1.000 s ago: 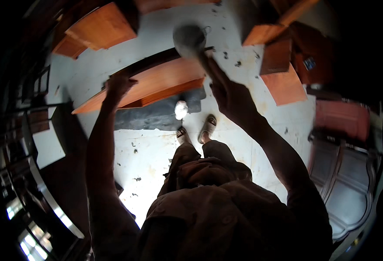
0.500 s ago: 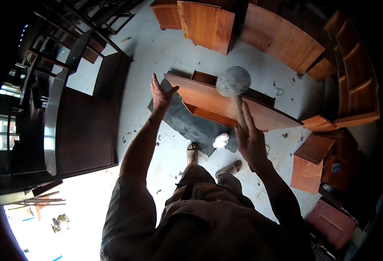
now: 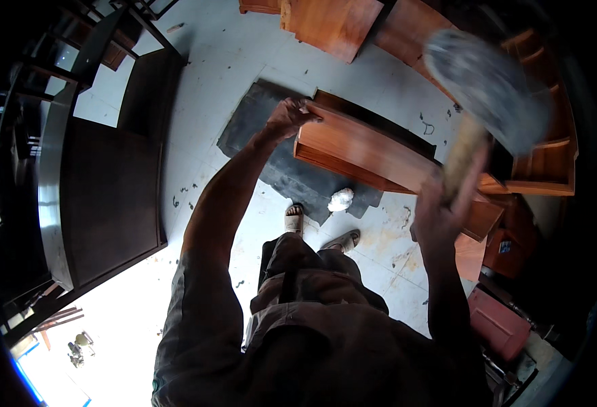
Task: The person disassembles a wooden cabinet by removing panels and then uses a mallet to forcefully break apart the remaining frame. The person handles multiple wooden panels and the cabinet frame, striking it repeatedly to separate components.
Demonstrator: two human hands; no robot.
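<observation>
A reddish-brown wooden drawer (image 3: 373, 142) stands tilted on a dark mat (image 3: 251, 122), its long smooth front panel slanting down to the right. My left hand (image 3: 289, 120) is closed around the upper left end of that panel. Raised at the right, my right hand (image 3: 443, 207) grips the pale wooden handle of a mallet. The large grey head of the mallet (image 3: 486, 88) is smeared by motion and covers part of the furniture behind it. A crumpled white wad (image 3: 340, 200) lies on the mat, close to my sandalled feet.
A dark wooden cabinet (image 3: 112, 197) stands at the left. Wooden panels (image 3: 332, 27) are at the far side, with an open-shelved unit (image 3: 549, 166) at the right. Nearer on the right lies a reddish panel (image 3: 500, 323). Small scraps dot the pale tiled floor (image 3: 210, 61).
My left hand has gone from open beside the panel to closed on its end. The mallet has swung up and right. The drawer's left end has shifted right on the mat.
</observation>
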